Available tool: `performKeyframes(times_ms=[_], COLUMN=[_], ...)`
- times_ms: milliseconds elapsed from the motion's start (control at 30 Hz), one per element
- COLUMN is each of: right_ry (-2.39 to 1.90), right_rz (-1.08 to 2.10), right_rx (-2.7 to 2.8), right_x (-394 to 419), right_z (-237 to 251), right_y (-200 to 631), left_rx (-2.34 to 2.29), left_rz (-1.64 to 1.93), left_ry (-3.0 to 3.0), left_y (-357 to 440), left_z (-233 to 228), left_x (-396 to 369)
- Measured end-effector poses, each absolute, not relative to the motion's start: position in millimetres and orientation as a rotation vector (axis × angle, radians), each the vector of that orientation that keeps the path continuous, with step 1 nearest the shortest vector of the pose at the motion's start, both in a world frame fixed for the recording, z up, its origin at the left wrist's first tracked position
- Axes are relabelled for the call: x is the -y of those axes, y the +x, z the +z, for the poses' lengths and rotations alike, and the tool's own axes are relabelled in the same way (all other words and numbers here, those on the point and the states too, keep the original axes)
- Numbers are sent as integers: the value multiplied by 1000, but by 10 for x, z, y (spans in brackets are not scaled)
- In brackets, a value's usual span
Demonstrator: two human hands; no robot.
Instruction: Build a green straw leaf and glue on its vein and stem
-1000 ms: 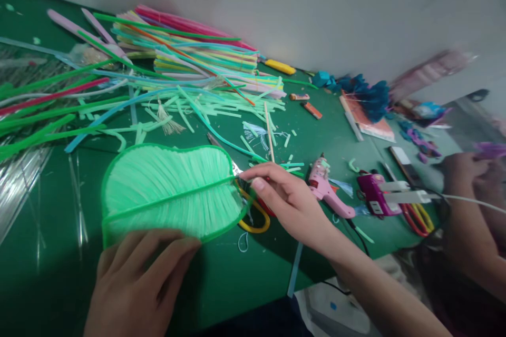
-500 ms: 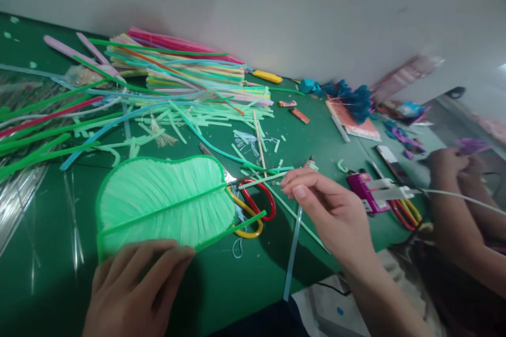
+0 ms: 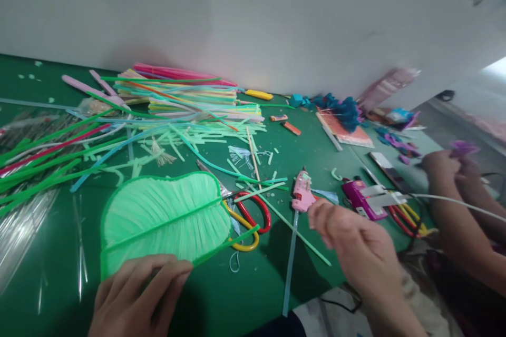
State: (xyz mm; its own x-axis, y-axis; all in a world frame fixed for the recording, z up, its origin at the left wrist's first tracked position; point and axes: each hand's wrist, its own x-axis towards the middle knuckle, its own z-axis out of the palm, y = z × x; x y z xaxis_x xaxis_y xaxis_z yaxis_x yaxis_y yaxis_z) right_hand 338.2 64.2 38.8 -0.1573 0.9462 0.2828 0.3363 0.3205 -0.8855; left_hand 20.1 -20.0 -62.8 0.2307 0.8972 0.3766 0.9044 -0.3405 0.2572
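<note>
A green leaf (image 3: 166, 216), with streaked pale fill, a pipe-cleaner outline and a midrib, lies low on the left. My left hand (image 3: 138, 292) pinches its near edge, fingers together; a loose green pipe-cleaner end sticks out to the right of it. My right hand (image 3: 351, 242) has its fingers curled at the handle of a small pink glue gun (image 3: 302, 192), whose handle is mostly hidden behind them. From the gun's rear a long translucent glue stick (image 3: 291, 263) reaches toward me. Scissors (image 3: 253, 216) with red and yellow handles lie between leaf and gun, partly under the leaf.
Bundled coloured pipe cleaners (image 3: 190, 95) and cut green pieces lie along the wall on the green table (image 3: 221, 300). A purple power block (image 3: 363, 200) with white plugs and a cable sits right, beside a phone (image 3: 389, 168). Another person's hands (image 3: 443, 168) work with something purple.
My right hand has moved right and down, from in front of the glue gun to its handle, uncovering the pink body. My left hand stays on the leaf. The view has shifted slightly.
</note>
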Motion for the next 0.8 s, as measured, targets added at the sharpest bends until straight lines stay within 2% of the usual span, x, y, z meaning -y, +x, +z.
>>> performKeyframes(times_ms=[267,633,800], right_ry=[-1141,-1075,-1171], right_rz=[453,468,625], right_rx=[2466,2620,2499], right_x=[-751,-898,-944], right_z=[516,502,519], right_y=[2990,2850,2775], left_rx=[1813,1853,1876], left_rz=[-734,-784,-798], left_ry=[-2460,-2468,-2471], left_y=[198,220,232], left_z=[-638,-596,-599], left_x=[192,208,208])
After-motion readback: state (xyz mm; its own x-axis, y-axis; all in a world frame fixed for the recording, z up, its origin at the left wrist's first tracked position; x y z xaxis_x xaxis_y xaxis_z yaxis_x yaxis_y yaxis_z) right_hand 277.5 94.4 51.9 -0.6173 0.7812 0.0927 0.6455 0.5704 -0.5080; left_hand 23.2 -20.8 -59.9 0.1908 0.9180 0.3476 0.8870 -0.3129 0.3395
